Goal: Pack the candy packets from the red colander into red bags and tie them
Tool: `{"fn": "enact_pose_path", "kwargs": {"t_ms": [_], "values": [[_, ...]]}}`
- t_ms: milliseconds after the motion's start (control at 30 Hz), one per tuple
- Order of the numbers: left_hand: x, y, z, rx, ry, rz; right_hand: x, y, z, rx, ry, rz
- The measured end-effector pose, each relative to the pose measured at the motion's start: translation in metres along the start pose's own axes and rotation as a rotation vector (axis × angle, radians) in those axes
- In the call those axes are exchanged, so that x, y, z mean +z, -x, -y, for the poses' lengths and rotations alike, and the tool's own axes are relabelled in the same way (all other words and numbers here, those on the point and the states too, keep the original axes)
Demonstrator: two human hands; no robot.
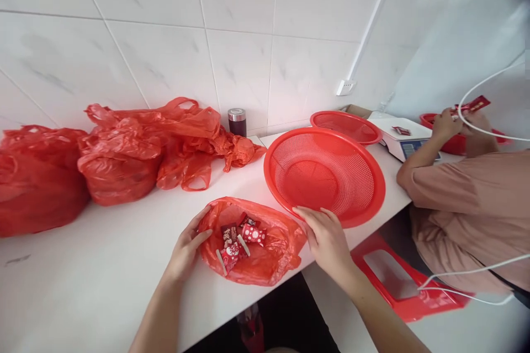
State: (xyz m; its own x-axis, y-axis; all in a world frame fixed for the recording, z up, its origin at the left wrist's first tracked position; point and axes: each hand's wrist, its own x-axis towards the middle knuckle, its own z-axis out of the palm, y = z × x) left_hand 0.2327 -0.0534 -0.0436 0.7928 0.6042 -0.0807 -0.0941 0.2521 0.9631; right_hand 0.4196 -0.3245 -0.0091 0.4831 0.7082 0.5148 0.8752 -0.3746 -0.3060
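Bare forearms (165, 309) reach up from the lower edge to an open red plastic bag (285, 237), which sits near the front edge of the white tabletop (124, 265). The left hand (186, 248) has a narrow grip on the bag's left rim, thumb over the inside and fingers outside. The right hand (329, 242) is at the bag's right side, fingers extended beside the rim of a large perforated red basket (271, 176); whether its grip has hold of anything, I cannot tell. Opening the bag is done: its mouth is spread wide, neither gathered nor tied. Its visible contents amount to a few wrapped packets, among them a polka-dot packet (253, 235), a dark brown packet (229, 234) and a red-and-white packet (232, 256), mostly towards the left, so it looks only lightly filled. Further left, two bulging red bags (120, 165) appear well loaded, their tops bunched up; knots cannot be made out. Crumpled red plastic (186, 160) lies next to them, near a dark tumbler (237, 122). Beyond the large basket are a smaller basket (345, 135) and a scale (414, 131) bearing small packets (401, 130), while another person's hands (447, 124) hold a red packet (476, 105).
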Motion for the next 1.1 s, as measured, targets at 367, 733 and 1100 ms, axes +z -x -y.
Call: {"fn": "enact_pose_path", "kwargs": {"t_ms": [367,733,1100], "values": [[0.009,0.002,0.004,0.037,-0.042,-0.207,-0.020,-0.059,0.011,0.011,-0.371,-0.176],[0.012,0.035,0.011,-0.038,-0.332,-0.412,-0.016,0.016,-0.015,0.012,-0.081,0.512],[0.054,0.085,-0.069,0.190,-0.132,-0.364,-0.044,-0.025,0.013,0.090,-0.466,0.018]]}}
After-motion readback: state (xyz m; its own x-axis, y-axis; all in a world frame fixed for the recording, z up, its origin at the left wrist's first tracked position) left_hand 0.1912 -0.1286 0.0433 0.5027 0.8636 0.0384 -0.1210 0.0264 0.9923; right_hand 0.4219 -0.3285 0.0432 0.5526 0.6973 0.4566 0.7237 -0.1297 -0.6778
